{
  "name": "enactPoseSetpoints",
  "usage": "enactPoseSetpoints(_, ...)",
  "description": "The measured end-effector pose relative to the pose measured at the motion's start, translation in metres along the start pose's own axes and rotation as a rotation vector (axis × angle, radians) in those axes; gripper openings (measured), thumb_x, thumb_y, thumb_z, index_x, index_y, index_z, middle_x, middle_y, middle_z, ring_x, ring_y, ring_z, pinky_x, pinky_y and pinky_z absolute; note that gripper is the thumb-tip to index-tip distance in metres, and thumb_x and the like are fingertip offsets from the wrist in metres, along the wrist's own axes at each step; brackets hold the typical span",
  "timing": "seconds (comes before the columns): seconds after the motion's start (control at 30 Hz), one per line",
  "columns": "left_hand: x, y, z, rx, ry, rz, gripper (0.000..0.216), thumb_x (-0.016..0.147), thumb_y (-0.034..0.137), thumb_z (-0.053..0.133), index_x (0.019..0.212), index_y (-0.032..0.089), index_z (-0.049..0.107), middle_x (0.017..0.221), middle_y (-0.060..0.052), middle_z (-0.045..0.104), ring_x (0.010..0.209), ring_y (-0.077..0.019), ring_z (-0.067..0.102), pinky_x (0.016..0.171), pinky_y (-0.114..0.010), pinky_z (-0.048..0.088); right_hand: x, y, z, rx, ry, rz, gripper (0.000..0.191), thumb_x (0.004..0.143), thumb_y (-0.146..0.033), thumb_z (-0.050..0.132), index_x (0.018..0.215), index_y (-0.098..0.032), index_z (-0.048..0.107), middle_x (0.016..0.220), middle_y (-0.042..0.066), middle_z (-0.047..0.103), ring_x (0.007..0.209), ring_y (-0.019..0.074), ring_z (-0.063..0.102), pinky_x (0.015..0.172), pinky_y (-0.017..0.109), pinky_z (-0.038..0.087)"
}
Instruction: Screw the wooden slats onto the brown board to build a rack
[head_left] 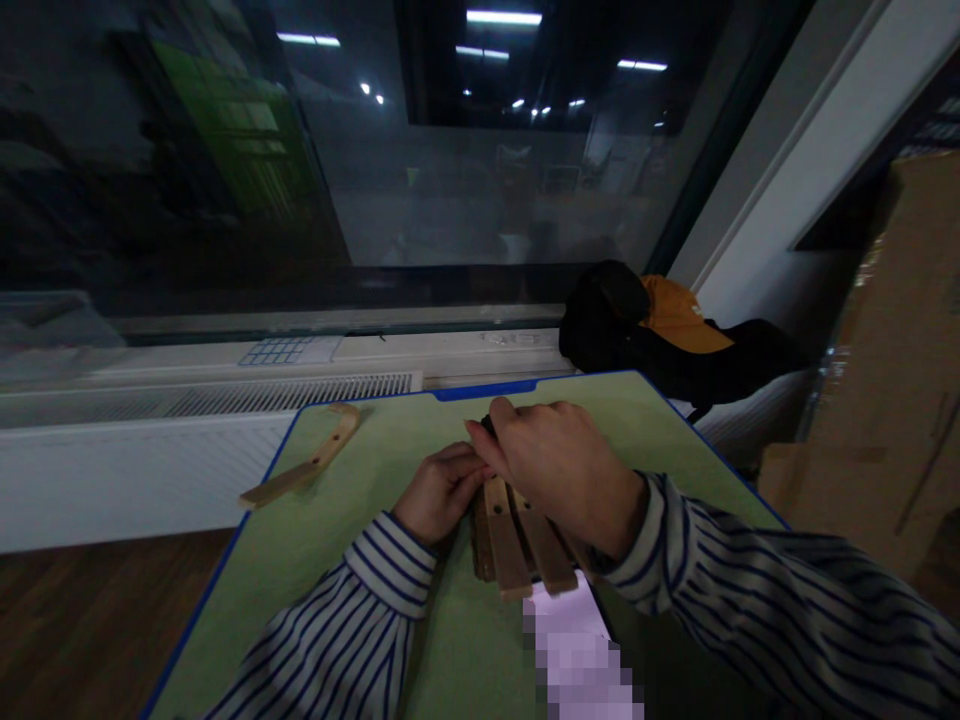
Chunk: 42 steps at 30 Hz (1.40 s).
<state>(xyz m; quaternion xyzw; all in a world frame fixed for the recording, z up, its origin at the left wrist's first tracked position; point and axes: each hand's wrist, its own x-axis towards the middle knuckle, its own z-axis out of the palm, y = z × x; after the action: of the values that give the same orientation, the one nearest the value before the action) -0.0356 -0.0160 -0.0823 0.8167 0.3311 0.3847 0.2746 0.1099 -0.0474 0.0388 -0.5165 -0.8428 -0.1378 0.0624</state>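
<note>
Near the middle of the green board, my right hand (570, 470) is closed with its fingers curled over the far ends of several flat wooden pieces. A small dark thing (489, 426) shows at its thumb and fingertips; its kind is unclear. My left hand (442, 490) is pinched against the same spot from the left, and what lies between its fingertips is hidden. Two wooden slats (508, 550) with dark holes stick out toward me below the hands. Under their left edge is a brown, ridged object (482, 545), mostly covered.
A loose curved wooden piece (311, 465) with holes lies at the board's left, its near end at the blue edge. A pale purple paper or phone-like item (570, 610), partly pixelated, lies below the slats. Beyond are a radiator (187, 450), an orange cap (682, 312) and a cardboard box (900, 330).
</note>
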Motion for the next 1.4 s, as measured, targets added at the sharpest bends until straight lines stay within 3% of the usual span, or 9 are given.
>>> enactPoseSetpoints(0.23, 0.005, 0.014, -0.007, 0.033, 0.011, -0.017, 0.024, 0.089, 0.026, 0.049, 0.097, 0.017, 0.069, 0.086, -0.007, 0.065, 0.082, -0.0177, 0.061, 0.078, -0.03, 0.048, -0.002, 0.011, -0.016, 0.028, 0.078, 0.104, 0.041, 0.092, -0.045, 0.033, 0.085, -0.015, 0.061, 0.063, 0.009, 0.067, 0.058, 0.0206, 0.064, 0.051, 0.028, 0.037)
enactPoseSetpoints(0.4, 0.008, 0.027, -0.022, 0.067, 0.096, -0.051, 0.025, 0.089, 0.027, 0.051, 0.106, 0.016, 0.066, 0.084, -0.007, 0.065, 0.08, -0.0168, 0.061, 0.073, -0.028, 0.048, -0.022, 0.048, -0.039, 0.079, 0.212, 0.223, 0.042, 0.09, -0.049, 0.032, 0.081, -0.018, 0.06, 0.057, 0.005, 0.062, 0.052, 0.0192, 0.059, 0.047, 0.029, 0.03)
enactPoseSetpoints(0.5, 0.006, 0.033, -0.029, 0.083, 0.134, -0.064, 0.024, 0.088, 0.027, 0.052, 0.102, 0.016, 0.067, 0.084, -0.007, 0.065, 0.079, -0.0167, 0.06, 0.071, -0.028, 0.048, -0.045, 0.077, -0.041, 0.305, 0.324, 0.327, 0.037, 0.087, -0.051, 0.04, 0.077, -0.02, 0.058, 0.058, 0.002, 0.06, 0.052, 0.0168, 0.056, 0.049, 0.028, 0.032)
enactPoseSetpoints(0.67, -0.01, 0.049, -0.027, 0.088, 0.133, -0.081, 0.023, 0.086, 0.027, 0.054, 0.101, 0.015, 0.067, 0.086, -0.008, 0.066, 0.081, -0.0172, 0.061, 0.072, -0.029, 0.051, -0.079, 0.11, -0.022, 0.624, 0.281, 0.407, 0.032, 0.084, -0.05, 0.047, 0.081, -0.02, 0.057, 0.065, 0.003, 0.063, 0.057, 0.017, 0.06, 0.05, 0.028, 0.042)
enactPoseSetpoints(0.83, -0.049, 0.065, -0.006, 0.091, 0.084, -0.093, 0.037, 0.081, 0.03, 0.061, 0.117, 0.02, 0.059, 0.116, -0.012, 0.061, 0.108, -0.024, 0.057, 0.092, -0.039, 0.048, -0.102, 0.123, -0.005, 0.964, 0.323, 0.473, 0.027, 0.088, -0.05, 0.04, 0.09, -0.023, 0.046, 0.08, 0.004, 0.067, 0.073, 0.0181, 0.066, 0.065, 0.032, 0.053)
enactPoseSetpoints(0.9, -0.062, 0.066, 0.004, 0.114, 0.082, -0.142, 0.044, 0.08, 0.032, 0.062, 0.123, 0.021, 0.055, 0.127, -0.013, 0.055, 0.118, -0.0262, 0.051, 0.097, -0.044, 0.044, -0.108, 0.127, 0.003, 1.04, 0.282, 0.484, 0.027, 0.09, -0.049, 0.034, 0.09, -0.023, 0.043, 0.072, 0.002, 0.064, 0.067, 0.017, 0.066, 0.062, 0.031, 0.053)
enactPoseSetpoints(1.07, -0.077, 0.065, 0.022, 0.125, 0.109, -0.277, 0.04, 0.085, 0.035, 0.055, 0.122, 0.022, 0.054, 0.132, -0.013, 0.051, 0.123, -0.0261, 0.047, 0.102, -0.047, 0.039, -0.113, 0.123, 0.04, 1.039, 0.01, 0.421, 0.032, 0.092, -0.047, 0.032, 0.091, -0.02, 0.048, 0.048, -0.006, 0.049, 0.04, 0.0125, 0.051, 0.043, 0.026, 0.043)
enactPoseSetpoints(1.23, -0.084, 0.067, 0.031, 0.144, 0.096, -0.312, 0.054, 0.083, 0.038, 0.057, 0.131, 0.02, 0.043, 0.142, -0.014, 0.039, 0.13, -0.0285, 0.038, 0.105, -0.051, 0.033, -0.115, 0.108, 0.071, 0.899, -0.108, 0.358, 0.028, 0.091, -0.04, 0.044, 0.098, -0.016, 0.056, 0.082, 0.003, 0.061, 0.072, 0.0147, 0.06, 0.069, 0.034, 0.049)
enactPoseSetpoints(1.4, -0.087, 0.064, 0.041, 0.131, 0.078, -0.408, 0.067, 0.083, 0.041, 0.056, 0.14, 0.019, 0.029, 0.146, -0.016, 0.031, 0.133, -0.0305, 0.031, 0.107, -0.054, 0.028, -0.118, 0.098, 0.084, 0.809, -0.173, 0.357, 0.035, 0.091, -0.041, 0.045, 0.114, -0.015, 0.052, 0.091, 0.004, 0.062, 0.078, 0.0163, 0.061, 0.072, 0.038, 0.05)
